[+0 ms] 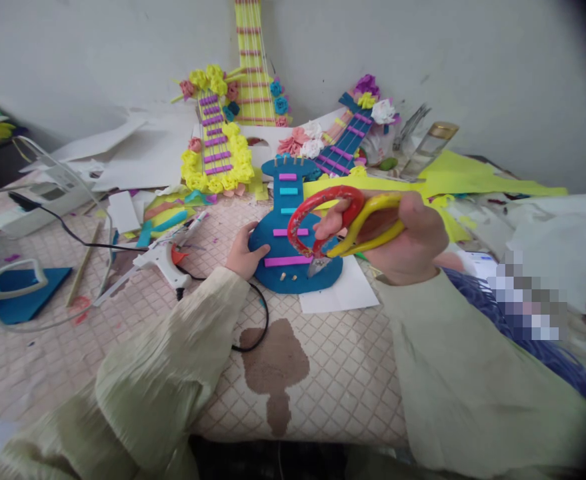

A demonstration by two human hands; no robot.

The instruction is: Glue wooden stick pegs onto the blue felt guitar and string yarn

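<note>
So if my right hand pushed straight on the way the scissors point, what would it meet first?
Your right hand, scissors leading, would likely meet the blue craft guitar first, low on its body near two small pegs; whether the tips touch it, I can't tell.

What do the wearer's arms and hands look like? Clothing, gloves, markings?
Both hands, left and right, are bare: no gloves, and no watch or rings that I can see. Long, loose sleeves in pale grey-green: the left sleeve looks crinkled, the right sleeve smoother. No printed markings show on either.
</note>
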